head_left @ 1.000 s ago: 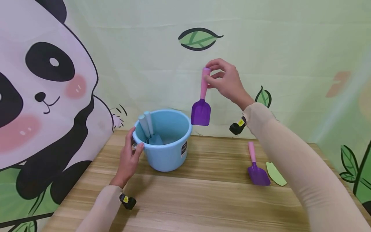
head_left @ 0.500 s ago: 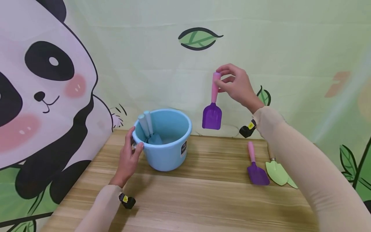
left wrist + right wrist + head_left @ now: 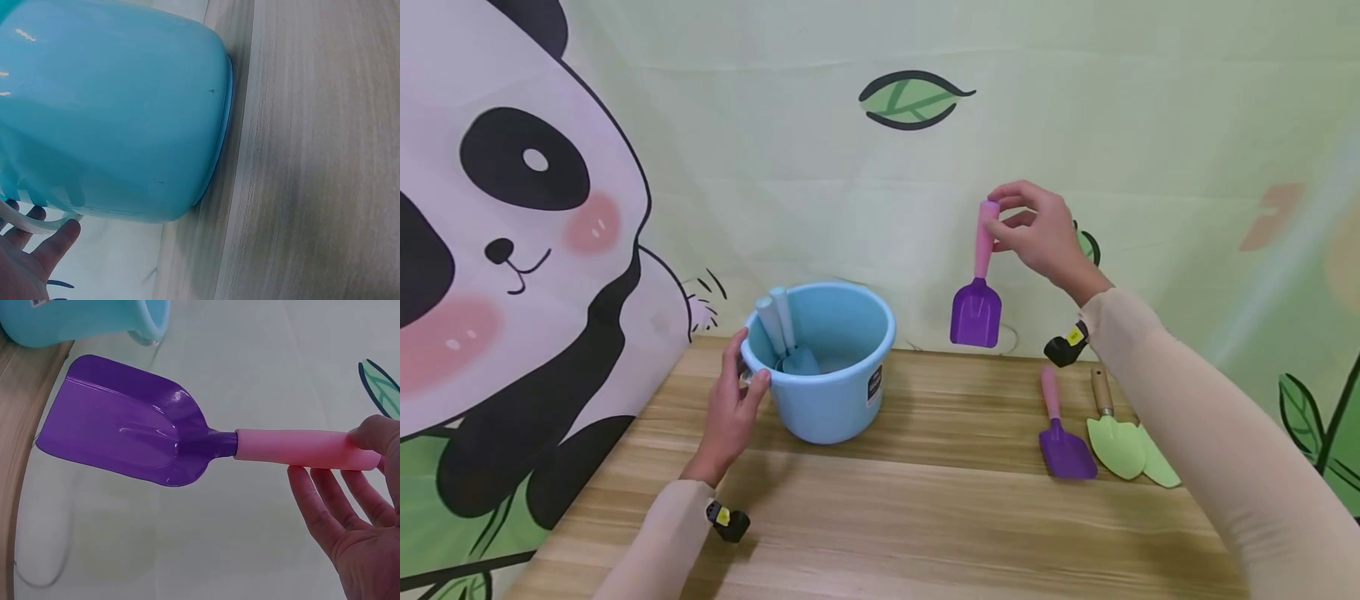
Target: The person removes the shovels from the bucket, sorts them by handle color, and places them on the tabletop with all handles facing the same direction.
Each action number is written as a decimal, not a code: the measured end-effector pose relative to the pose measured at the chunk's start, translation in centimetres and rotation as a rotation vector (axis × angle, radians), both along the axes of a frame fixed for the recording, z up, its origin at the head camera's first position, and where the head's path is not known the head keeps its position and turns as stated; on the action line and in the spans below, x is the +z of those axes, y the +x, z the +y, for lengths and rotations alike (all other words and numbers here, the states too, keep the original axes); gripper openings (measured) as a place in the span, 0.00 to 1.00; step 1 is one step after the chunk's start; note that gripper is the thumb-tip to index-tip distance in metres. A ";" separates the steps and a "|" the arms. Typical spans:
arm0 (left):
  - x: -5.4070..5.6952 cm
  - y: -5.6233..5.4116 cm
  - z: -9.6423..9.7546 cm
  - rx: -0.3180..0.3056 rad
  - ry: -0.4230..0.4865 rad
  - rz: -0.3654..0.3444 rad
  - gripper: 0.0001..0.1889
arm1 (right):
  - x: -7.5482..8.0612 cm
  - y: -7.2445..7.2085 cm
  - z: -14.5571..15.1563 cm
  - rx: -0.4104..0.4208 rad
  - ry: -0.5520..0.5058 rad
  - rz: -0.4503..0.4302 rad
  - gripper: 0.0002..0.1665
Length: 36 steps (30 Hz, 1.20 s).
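Observation:
My right hand [image 3: 1043, 233] pinches the pink handle of a purple hand shovel [image 3: 976, 315] near its end. The shovel hangs blade down above the table's back part, to the right of a light blue bucket [image 3: 827, 408]. In the right wrist view, the thumb lies on one side of the handle [image 3: 281, 447] and the fingertips on the other. My left hand [image 3: 733, 412] holds the bucket's left side at the rim, thumb toward me; the left wrist view shows its fingers around a pale bucket handle [image 3: 37, 224]. Blue-handled shovels [image 3: 775, 325] lean inside the bucket.
On the right of the wooden table [image 3: 880, 525] lies a second purple shovel [image 3: 1067, 450] with a pink handle. Beside it are a light green trowel [image 3: 1117, 446] with a wooden handle and another green blade [image 3: 1161, 462], partly behind my right sleeve. A printed cloth [image 3: 790, 167] hangs behind.
My right hand has moved right and slightly down with the purple shovel, away from the bucket. The green trowels have come out from behind the sleeve. My left hand has stayed in place.

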<state>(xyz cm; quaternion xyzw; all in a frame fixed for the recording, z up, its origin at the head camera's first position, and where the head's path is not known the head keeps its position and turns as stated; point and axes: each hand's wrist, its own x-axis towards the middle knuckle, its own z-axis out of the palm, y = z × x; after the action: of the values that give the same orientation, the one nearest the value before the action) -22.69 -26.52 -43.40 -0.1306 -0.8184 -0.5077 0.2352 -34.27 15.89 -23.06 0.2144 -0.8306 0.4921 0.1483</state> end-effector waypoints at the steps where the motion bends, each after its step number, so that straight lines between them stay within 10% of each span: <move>1: 0.0 0.0 0.0 0.001 -0.001 0.000 0.34 | -0.2 0.0 0.2 -0.001 0.000 0.001 0.24; 22: -0.2 0.0 0.2 0.007 0.006 -0.019 0.35 | -2.8 0.0 3.4 -0.086 0.063 -0.059 0.25; 29: 2.3 1.6 1.4 -0.005 0.010 -0.033 0.34 | -3.8 0.1 4.0 -0.060 0.034 -0.072 0.25; 36: 0.0 -0.1 0.2 0.009 0.012 -0.015 0.35 | -5.3 -0.1 4.5 -0.039 0.003 -0.102 0.24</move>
<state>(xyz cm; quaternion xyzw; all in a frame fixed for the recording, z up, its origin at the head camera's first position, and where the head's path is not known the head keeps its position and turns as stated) -22.75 -26.28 -43.39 -0.1217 -0.8178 -0.5124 0.2318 -34.41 20.44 -28.38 0.1731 -0.8418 0.4981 0.1151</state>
